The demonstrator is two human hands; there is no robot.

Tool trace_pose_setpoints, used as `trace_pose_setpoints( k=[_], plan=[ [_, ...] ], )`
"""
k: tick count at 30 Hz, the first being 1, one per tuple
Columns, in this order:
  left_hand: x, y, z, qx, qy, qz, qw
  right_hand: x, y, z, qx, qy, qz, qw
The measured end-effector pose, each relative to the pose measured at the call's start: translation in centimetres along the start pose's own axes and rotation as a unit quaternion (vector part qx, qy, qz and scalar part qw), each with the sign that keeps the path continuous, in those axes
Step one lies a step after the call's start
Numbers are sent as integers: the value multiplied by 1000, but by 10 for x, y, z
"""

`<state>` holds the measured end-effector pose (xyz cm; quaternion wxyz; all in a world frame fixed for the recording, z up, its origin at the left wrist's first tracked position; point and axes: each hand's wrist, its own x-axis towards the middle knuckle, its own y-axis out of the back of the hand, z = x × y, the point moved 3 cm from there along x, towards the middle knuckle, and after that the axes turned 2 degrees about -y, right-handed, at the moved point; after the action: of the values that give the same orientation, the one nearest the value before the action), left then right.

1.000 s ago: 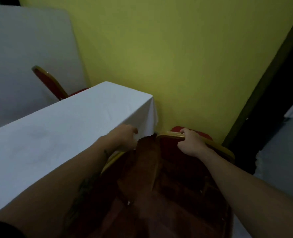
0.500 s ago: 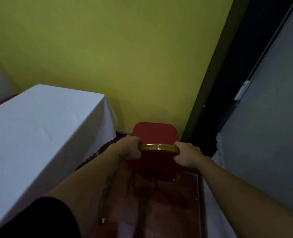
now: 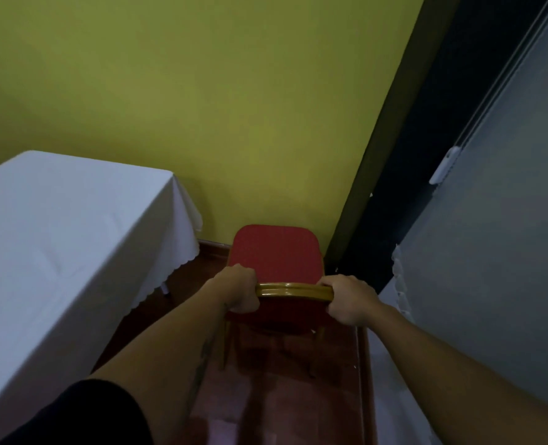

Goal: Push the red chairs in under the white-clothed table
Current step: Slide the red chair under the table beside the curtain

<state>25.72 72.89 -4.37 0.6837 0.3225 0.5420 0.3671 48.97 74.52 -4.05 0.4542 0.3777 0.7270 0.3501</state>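
A red chair (image 3: 275, 252) with a gold frame stands on the dark wooden floor, its seat facing the yellow wall. My left hand (image 3: 239, 289) grips the left end of the gold backrest rail, and my right hand (image 3: 349, 298) grips the right end. The white-clothed table (image 3: 57, 226) lies to the left of the chair, its scalloped cloth hem hanging at the near corner. The chair stands apart from the table, out in the open beside its end.
A yellow wall (image 3: 218, 107) rises close behind the chair. A dark door frame (image 3: 388, 149) runs up on the right, with a grey panel (image 3: 507, 203) and a white-clothed surface (image 3: 397, 364) beyond it. Wooden floor (image 3: 282, 396) lies between table and panel.
My left hand left the table edge and took the chair's backrest rail. The view swung right, and the chair now stands square in front of me with both hands on it.
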Motion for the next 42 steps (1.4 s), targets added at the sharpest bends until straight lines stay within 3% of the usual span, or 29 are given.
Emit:
trace_pose_setpoints(
  k=[13,22,26,29,31,33,35,37,39,42],
  plan=[
    [-33,-22,33,-35,89,33,995,-4,8,19,-44,77,-41,995],
    [-50,-35,76,-47,134,43,989,4,27,35,-135,96,-16,986],
    [-53,-35,82,-67,157,38,985,17,28,34,-151,24,32,988],
    [-50,-38,85,-83,166,50,981,24,22,48,3,-86,77,993],
    [-48,-42,84,-92,181,69,977,23,18,57,259,-188,64,945],
    [-46,-45,81,-112,194,71,972,27,7,55,495,-231,-18,837],
    [-40,-45,74,-133,194,58,970,28,-1,45,631,-203,-55,746],
    [-35,-43,69,-155,182,46,970,27,-8,29,706,-173,-77,682],
    [-29,-44,66,-179,162,43,969,19,-11,6,713,-159,-104,675],
    [-25,-43,65,-189,138,34,972,23,-18,-15,682,-174,-64,707]
  ],
)
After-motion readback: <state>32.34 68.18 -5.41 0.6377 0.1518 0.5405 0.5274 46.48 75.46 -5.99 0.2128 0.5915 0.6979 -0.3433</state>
